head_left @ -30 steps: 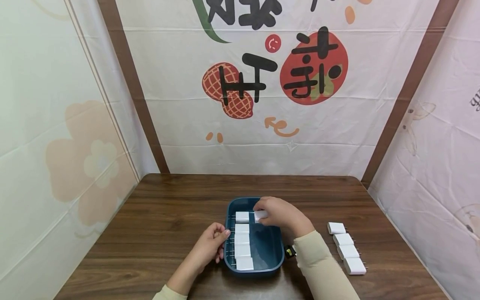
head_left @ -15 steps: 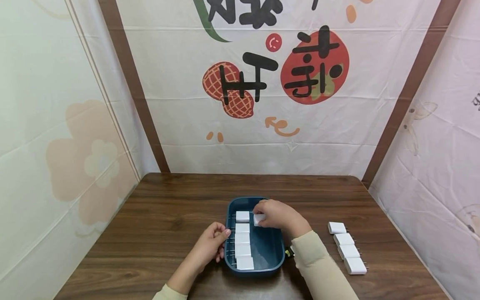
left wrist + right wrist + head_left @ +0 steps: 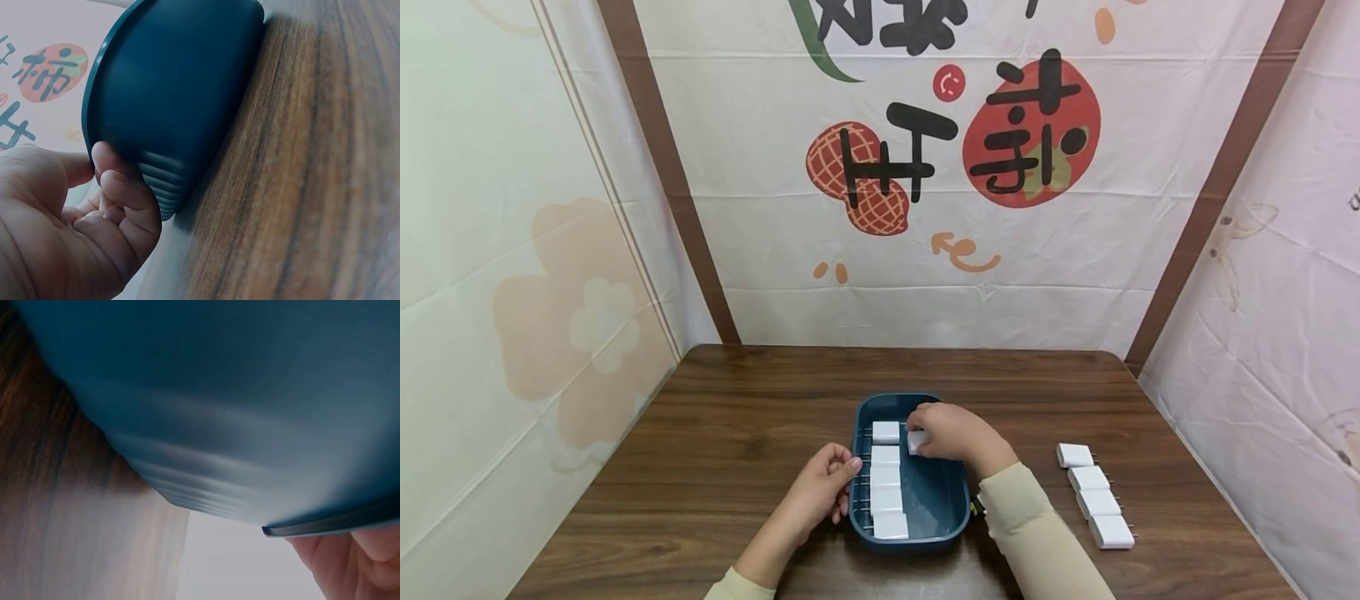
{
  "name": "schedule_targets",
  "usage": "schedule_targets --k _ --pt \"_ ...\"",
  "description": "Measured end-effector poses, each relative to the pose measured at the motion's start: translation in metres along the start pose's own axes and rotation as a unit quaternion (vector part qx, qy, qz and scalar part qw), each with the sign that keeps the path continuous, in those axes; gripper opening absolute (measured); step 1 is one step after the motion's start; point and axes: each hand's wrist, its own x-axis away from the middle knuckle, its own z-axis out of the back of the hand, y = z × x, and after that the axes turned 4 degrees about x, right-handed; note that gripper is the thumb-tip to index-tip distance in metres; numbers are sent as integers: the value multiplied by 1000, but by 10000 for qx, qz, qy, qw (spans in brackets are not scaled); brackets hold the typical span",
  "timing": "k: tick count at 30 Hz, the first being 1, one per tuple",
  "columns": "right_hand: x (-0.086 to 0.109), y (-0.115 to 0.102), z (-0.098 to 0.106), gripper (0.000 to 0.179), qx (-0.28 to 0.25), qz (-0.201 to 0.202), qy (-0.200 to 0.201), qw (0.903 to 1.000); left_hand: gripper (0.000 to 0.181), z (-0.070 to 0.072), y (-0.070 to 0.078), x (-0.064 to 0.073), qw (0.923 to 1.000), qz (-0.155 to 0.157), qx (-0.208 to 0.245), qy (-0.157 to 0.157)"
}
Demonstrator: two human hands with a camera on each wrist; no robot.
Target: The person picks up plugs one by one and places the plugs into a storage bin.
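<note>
A dark blue tray (image 3: 936, 508) with raised walls stands on the wooden table. Down its left half runs a column of several white plug adapters (image 3: 886, 475), their metal prongs pointing left. My left hand (image 3: 820, 487) pinches the tray's left rim between thumb and fingers; the left wrist view shows the fingertips against the outer wall (image 3: 175, 81). Inside the tray, at the upper right, my right hand (image 3: 958, 433) holds another white plug adapter (image 3: 916, 442) in its fingertips, just right of the column's top one. In the right wrist view the tray's wall hides most of that hand.
Several more white plug adapters (image 3: 1097, 500) lie in a slanted row on the table (image 3: 737, 417) to the right, prongs facing right. A small black and yellow-green item (image 3: 976, 507) shows beside the tray, partly behind the right sleeve (image 3: 1030, 517). A printed curtain (image 3: 760, 250) hangs behind.
My right hand has shifted slightly down within the tray, with the plug adapter still in its fingers. The left hand keeps its hold on the rim.
</note>
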Motion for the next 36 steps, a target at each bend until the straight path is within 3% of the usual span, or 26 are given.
schedule_targets --k 20,36 --pt "-3 -4 -7 30 541 -188 -16 9984 26 2 0 0 9999 25 -15 96" --pt "-3 -6 -6 29 628 -233 38 9978 27 2 1 -1 9999 18 -10 158"
